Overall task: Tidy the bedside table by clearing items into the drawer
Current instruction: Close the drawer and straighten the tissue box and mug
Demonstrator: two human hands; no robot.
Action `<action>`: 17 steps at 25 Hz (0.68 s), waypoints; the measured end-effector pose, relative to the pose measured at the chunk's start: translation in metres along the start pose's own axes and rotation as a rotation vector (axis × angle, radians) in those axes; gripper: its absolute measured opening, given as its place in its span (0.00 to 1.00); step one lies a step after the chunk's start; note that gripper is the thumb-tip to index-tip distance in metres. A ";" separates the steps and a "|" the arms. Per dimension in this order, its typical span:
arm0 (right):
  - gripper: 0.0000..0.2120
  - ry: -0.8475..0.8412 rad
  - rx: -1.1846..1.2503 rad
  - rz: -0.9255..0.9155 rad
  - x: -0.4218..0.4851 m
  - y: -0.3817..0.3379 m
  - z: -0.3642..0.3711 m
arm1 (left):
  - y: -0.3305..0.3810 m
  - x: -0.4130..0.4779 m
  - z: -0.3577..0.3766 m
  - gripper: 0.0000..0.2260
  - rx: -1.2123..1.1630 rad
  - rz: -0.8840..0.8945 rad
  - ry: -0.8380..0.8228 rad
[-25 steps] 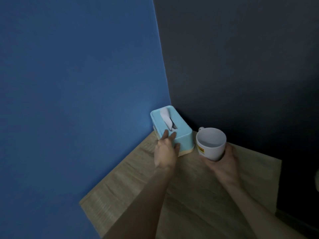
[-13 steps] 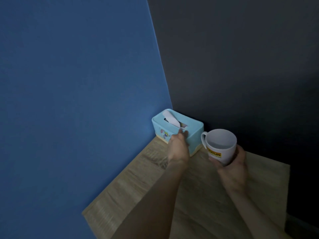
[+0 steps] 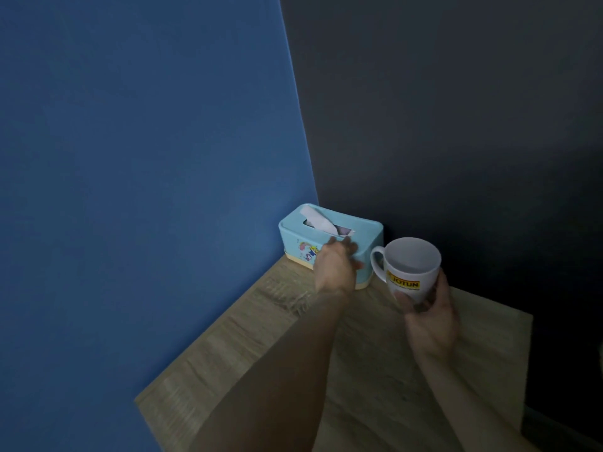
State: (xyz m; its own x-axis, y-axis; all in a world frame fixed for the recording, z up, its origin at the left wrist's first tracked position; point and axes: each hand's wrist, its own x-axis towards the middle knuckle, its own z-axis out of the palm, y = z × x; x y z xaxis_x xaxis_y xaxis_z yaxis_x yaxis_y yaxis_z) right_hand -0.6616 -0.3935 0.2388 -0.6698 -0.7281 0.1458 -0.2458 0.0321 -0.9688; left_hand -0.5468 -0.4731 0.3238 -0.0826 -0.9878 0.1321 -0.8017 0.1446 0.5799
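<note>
A light blue tissue box (image 3: 365, 228) with a white tissue sticking out of its slot stands in the far corner of the wooden bedside table (image 3: 375, 370). My left hand (image 3: 336, 265) rests on the box's front side, fingers wrapped over its top edge. My right hand (image 3: 430, 321) holds a white mug (image 3: 412, 272) with a yellow label from below, lifted just above the table to the right of the box. The mug looks empty, its handle pointing toward the box.
A blue wall (image 3: 146, 190) runs along the table's left side and a dark grey wall (image 3: 456, 125) along the back. The table's right edge drops into dark floor space at the far right. No drawer is in view.
The tissue box has turned and slid back into the corner under my left hand. My right hand has lifted the mug slightly and shifted it right.
</note>
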 end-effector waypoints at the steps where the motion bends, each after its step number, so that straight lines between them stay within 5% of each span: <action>1: 0.39 0.000 -0.005 0.003 0.000 0.001 0.001 | 0.000 0.001 0.000 0.18 0.054 0.014 -0.022; 11: 0.38 -0.035 0.024 0.015 0.001 0.004 0.002 | -0.008 0.003 0.001 0.16 0.017 0.126 -0.014; 15: 0.38 -0.002 -0.085 -0.002 -0.001 0.003 0.005 | -0.017 0.004 0.006 0.22 0.227 0.249 -0.083; 17: 0.40 0.019 -0.148 0.017 -0.002 -0.006 0.006 | -0.030 0.000 0.001 0.29 0.071 0.283 -0.013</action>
State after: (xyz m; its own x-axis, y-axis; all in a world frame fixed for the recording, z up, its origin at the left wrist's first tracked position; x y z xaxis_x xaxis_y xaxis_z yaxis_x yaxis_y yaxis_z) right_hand -0.6548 -0.3966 0.2428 -0.6876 -0.7134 0.1350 -0.3342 0.1458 -0.9312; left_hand -0.5238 -0.4773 0.3054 -0.3157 -0.9096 0.2701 -0.7852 0.4103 0.4639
